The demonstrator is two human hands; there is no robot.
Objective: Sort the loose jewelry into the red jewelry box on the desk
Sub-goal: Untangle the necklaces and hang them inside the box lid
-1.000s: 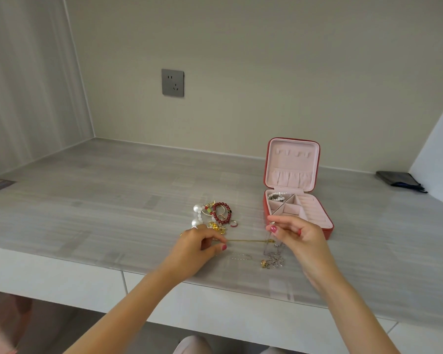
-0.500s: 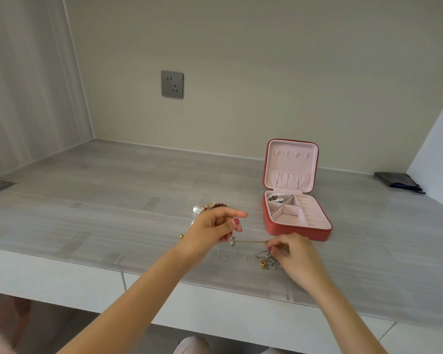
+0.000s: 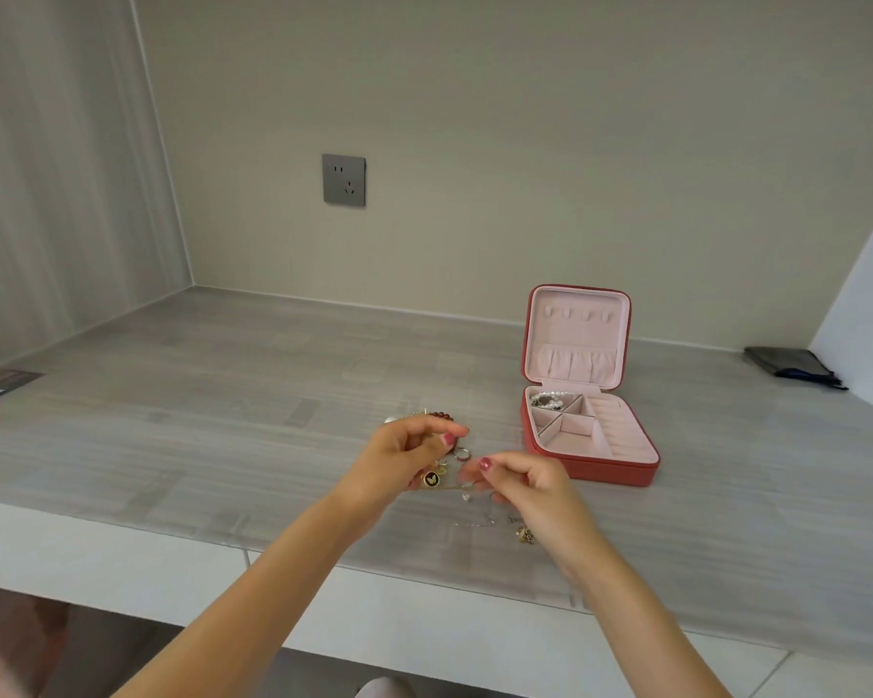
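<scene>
Gold chain [image 3: 454, 488] stretched from 9 to 3 o'clock above desk [image 3: 223, 395], pinched between left hand [image 3: 404, 458] and right hand [image 3: 525, 483]; open red jewelry box [image 3: 590, 435] at 2 o'clock, pearl piece [image 3: 548, 399] in rear-left compartment.

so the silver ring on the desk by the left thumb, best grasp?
The silver ring appears to lie flat on the desk, apart from the red box. Probably pinch its band across the rim, coming straight down from above: there is no handle, and the left hand crowds its near left side.
</scene>
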